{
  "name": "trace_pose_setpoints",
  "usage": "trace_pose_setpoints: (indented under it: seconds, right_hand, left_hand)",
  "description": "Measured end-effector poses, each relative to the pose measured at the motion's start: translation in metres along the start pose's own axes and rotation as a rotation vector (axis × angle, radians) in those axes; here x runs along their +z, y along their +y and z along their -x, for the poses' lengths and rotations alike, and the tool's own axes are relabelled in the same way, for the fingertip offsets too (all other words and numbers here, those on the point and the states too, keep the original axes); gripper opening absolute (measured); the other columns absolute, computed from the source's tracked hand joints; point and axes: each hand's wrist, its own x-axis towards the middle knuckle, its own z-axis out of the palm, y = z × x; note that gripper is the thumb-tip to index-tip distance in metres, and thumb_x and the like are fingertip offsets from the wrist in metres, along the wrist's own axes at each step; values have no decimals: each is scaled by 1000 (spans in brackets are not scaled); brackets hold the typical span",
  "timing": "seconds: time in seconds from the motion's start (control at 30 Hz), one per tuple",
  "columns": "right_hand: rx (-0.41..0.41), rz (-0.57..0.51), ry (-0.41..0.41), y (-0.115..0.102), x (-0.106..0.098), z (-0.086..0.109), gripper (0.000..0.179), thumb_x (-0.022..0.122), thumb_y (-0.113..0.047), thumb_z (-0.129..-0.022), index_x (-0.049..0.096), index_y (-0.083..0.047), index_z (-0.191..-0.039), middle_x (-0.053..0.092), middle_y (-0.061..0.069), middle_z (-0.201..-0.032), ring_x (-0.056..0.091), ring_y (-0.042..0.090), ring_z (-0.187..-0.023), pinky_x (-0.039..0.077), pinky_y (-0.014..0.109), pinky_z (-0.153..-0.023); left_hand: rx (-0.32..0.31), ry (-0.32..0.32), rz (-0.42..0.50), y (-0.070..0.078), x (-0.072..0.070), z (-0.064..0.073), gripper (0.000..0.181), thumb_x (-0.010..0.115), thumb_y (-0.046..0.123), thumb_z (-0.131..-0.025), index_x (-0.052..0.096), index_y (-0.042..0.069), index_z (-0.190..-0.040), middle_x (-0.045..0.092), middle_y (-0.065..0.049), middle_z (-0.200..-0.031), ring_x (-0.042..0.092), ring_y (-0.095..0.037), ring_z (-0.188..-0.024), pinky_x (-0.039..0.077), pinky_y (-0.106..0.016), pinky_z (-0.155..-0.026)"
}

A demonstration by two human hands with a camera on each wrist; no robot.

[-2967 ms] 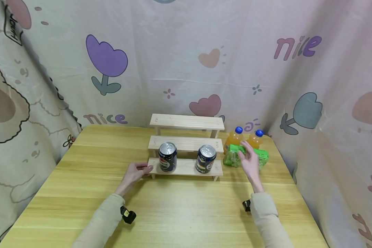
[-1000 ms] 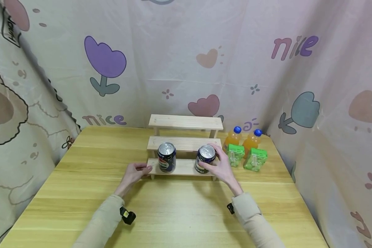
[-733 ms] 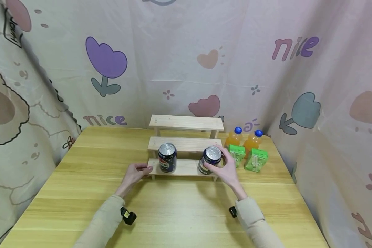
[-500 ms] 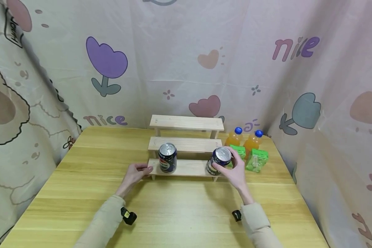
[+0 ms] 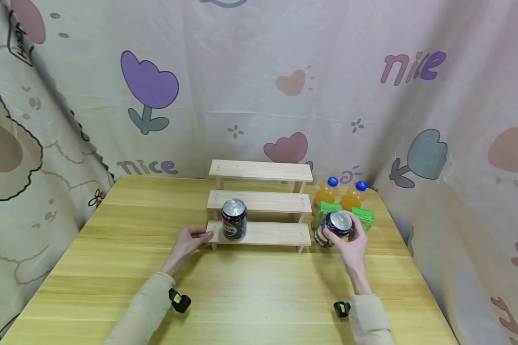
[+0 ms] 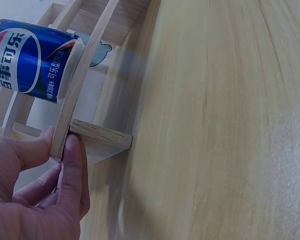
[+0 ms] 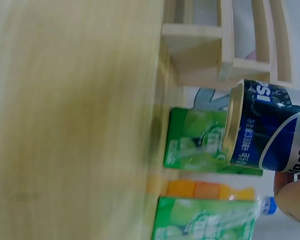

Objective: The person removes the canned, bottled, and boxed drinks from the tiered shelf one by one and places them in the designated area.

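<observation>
A three-tier wooden shelf (image 5: 267, 234) stands mid-table. My left hand (image 5: 187, 247) pinches the left end of its lowest board between thumb and fingers, as the left wrist view shows up close. On that board, towards the left, a dark blue Pepsi can (image 5: 234, 220) stands upright. My right hand (image 5: 353, 244) grips a second Pepsi can (image 7: 270, 127), tilted and held off the shelf to its right. In the right wrist view this can's base hangs clear above the table, in front of the green drink cartons.
Two green drink cartons (image 5: 323, 215) (image 7: 202, 220) stand right of the shelf, partly hidden by the held can and hand. Behind them are two orange juice bottles (image 5: 354, 197) with blue caps. A printed curtain (image 5: 241, 86) surrounds the wooden table (image 5: 259, 297) at the back and sides.
My right hand came from over the cartons to the right-hand can, took hold of it, lifted it off the lowest board and carried it right. The left hand stayed on the shelf.
</observation>
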Motion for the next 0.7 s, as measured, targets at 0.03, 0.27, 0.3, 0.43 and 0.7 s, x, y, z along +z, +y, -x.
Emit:
trace_pose_setpoints:
  seconds: [0.03, 0.27, 0.3, 0.43, 0.7]
  right_hand:
    - [3, -7, 19, 1, -3, 0, 71, 79, 17, -72, 52, 4, -137, 61, -9, -122, 55, 7, -118, 41, 12, -104]
    - [21, -24, 130, 8, -20, -1, 72, 77, 20, -71, 52, 6, -137, 62, -12, -119, 55, 6, -114, 40, 10, -101]
    - [29, -14, 146, 8, -22, -1, 71, 78, 19, -71, 53, 4, -137, 62, -12, -118, 55, 5, -113, 41, 10, -100]
    - [76, 16, 193, 12, -30, -2, 71, 79, 16, -73, 54, 1, -137, 61, -14, -115, 54, 4, -110, 41, 10, -95]
    - [162, 93, 239, 19, -41, -4, 73, 79, 15, -73, 54, -2, -139, 58, -18, -115, 53, 1, -111, 41, 5, -93]
  left_hand:
    - [6, 0, 0, 0, 0, 0, 43, 68, 11, -96, 56, -17, -127, 69, -30, -117, 69, -6, -77, 62, -28, -82]
    - [11, 0, 7, 0, 0, 0, 45, 68, 13, -96, 56, -17, -127, 70, -30, -116, 70, -7, -78, 62, -29, -81]
    - [10, 0, 8, 1, 0, 0, 44, 68, 13, -96, 56, -17, -126, 70, -30, -116, 70, -8, -79, 62, -29, -81]
    - [10, -1, 4, 1, 1, 0, 42, 68, 12, -96, 57, -17, -126, 70, -30, -116, 71, -8, -79, 62, -29, -81]
    - [15, -10, 20, -1, 0, -1, 42, 66, 10, -97, 56, -18, -126, 70, -29, -116, 70, -5, -78, 61, -25, -79]
